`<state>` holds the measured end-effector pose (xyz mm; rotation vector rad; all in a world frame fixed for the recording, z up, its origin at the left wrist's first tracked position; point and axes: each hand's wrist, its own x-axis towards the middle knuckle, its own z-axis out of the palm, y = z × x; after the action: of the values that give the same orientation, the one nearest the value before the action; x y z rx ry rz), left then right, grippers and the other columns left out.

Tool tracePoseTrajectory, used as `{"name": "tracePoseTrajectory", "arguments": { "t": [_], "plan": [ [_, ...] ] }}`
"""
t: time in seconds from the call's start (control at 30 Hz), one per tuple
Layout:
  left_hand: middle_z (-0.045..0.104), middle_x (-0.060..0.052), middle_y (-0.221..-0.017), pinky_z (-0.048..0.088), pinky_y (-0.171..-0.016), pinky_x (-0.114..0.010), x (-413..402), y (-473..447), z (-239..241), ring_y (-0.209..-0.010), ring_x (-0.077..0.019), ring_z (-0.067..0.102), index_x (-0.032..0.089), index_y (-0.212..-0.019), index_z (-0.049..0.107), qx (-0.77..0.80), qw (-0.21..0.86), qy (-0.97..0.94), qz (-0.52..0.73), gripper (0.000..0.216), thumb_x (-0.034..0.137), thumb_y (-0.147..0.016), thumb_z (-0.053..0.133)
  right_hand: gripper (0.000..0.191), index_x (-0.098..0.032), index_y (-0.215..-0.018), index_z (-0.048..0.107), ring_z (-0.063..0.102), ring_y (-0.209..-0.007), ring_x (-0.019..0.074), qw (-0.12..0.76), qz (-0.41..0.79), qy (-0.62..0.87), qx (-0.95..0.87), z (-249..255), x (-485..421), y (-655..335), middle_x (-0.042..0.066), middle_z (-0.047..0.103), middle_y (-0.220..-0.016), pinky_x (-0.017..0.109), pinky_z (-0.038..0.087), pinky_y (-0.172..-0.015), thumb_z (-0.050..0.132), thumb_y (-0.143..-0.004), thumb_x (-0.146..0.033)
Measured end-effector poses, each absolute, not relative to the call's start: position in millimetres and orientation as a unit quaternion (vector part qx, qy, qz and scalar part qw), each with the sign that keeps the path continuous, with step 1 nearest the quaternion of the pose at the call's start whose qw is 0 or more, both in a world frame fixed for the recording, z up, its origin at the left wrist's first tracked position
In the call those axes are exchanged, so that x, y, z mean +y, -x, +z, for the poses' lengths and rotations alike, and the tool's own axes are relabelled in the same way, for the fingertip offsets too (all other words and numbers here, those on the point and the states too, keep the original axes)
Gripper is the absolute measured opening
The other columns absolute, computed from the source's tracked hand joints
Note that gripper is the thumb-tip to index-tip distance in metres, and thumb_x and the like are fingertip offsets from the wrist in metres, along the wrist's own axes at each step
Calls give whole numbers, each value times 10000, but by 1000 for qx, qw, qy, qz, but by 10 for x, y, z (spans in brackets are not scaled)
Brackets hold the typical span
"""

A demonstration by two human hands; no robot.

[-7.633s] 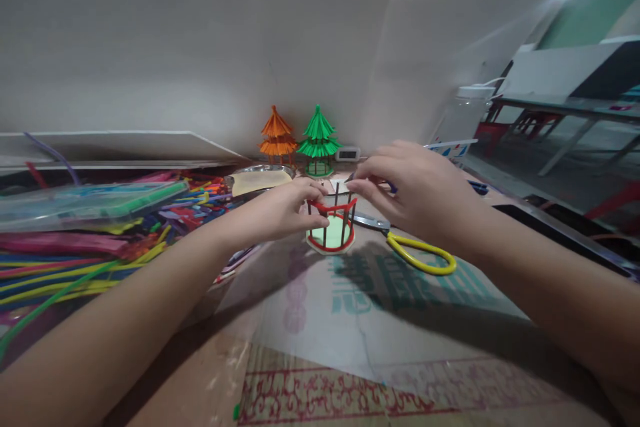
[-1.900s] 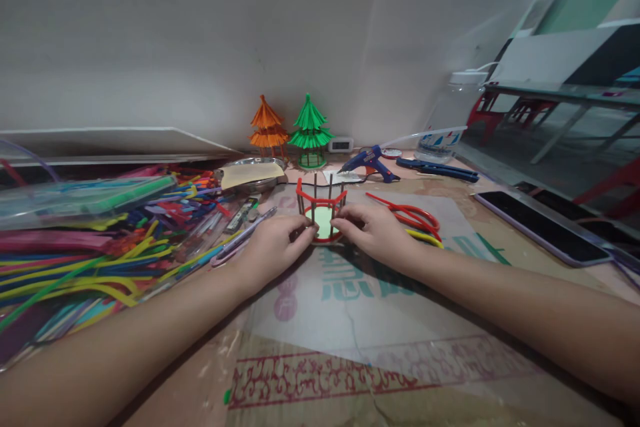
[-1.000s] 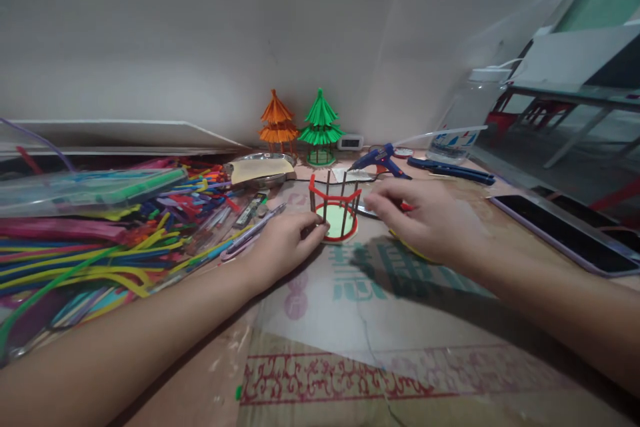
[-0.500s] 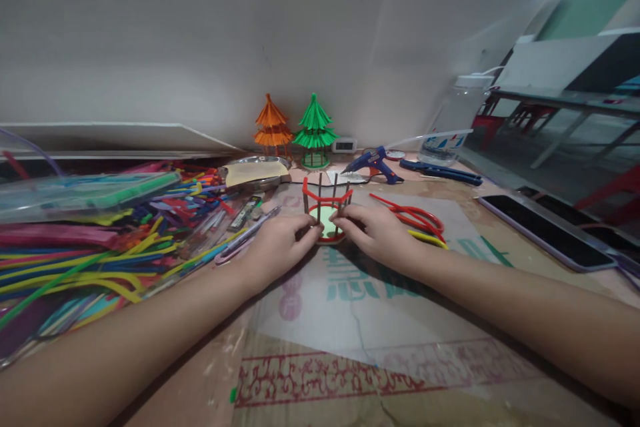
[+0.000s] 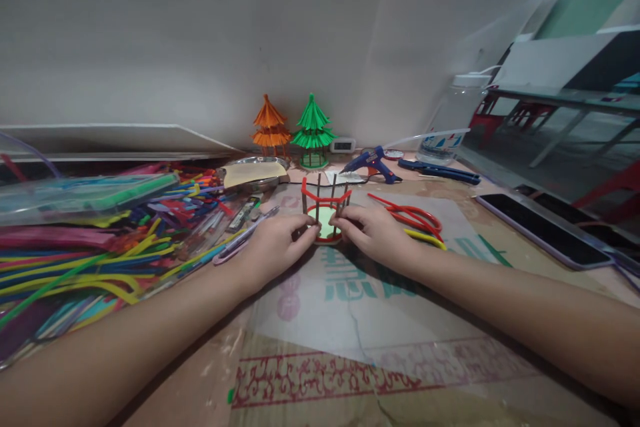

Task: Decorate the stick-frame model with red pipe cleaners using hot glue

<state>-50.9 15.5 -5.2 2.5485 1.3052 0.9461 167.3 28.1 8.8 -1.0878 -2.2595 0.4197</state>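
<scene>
A small pavilion frame (image 5: 327, 202) stands upright on the table in front of me, with brown posts, a red rail partway up and a pale green round base (image 5: 327, 220) edged in red. My left hand (image 5: 280, 240) pinches it low on the left side, thumb and fingers at a front post. On the right, my right hand (image 5: 373, 233) grips a post between thumb and fingertips. Just beyond my right hand lie looped red pipe cleaners (image 5: 415, 213) and a yellow one (image 5: 425, 238).
Behind stand an orange model pagoda (image 5: 270, 127) and a green one (image 5: 313, 127), beside a blue glue gun (image 5: 370, 163). Colourful pipe cleaners (image 5: 75, 267) crowd the left. A phone (image 5: 543, 230), blue pliers-like tool (image 5: 440, 171) and water bottle (image 5: 447, 120) are right.
The whole view has shifted very slightly. Both hands keep the same hold on the pavilion frame, which stays in place.
</scene>
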Motion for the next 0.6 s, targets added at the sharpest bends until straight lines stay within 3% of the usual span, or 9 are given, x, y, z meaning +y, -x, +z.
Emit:
{"name": "tracePoseTrajectory", "arguments": {
  "t": [0.27, 0.37, 0.43, 0.6],
  "plan": [
    [628, -6, -694, 418, -636, -296, 121, 615, 165, -657, -167, 565, 188, -784, 609, 430, -65, -821, 370, 259, 383, -946, 560, 228, -180, -821, 677, 593, -664, 149, 296, 161, 415, -845, 80, 272, -1674, 27, 694, -727, 263, 372, -642, 532, -968, -276],
    [681, -61, -977, 456, -872, -369, 132, 561, 332, -956, -226, 608, 195, -999, 603, 374, -141, -834, 381, 179, 363, -943, 576, 247, -181, -805, 672, 582, -668, 150, 296, 164, 415, -845, 90, 264, -1671, 25, 684, -724, 263, 362, -638, 525, -972, -288],
    [658, -95, -1156, 410, -994, -430, 152, 479, 424, -1116, -266, 573, 194, -1188, 556, 357, -170, -844, 363, 315, 348, -918, 607, 244, -180, -820, 675, 575, -664, 148, 299, 167, 412, -845, 95, 260, -1670, 23, 679, -724, 261, 356, -630, 522, -974, -290],
    [659, -96, -1133, 391, -1002, -449, 204, 311, 480, -1098, -279, 562, 170, -1292, 511, 364, -138, -860, 330, 459, 312, -876, 643, 220, -173, -843, 689, 556, -641, 146, 294, 160, 424, -842, 93, 263, -1675, 23, 674, -710, 261, 341, -618, 528, -963, -262]
  ]
}}
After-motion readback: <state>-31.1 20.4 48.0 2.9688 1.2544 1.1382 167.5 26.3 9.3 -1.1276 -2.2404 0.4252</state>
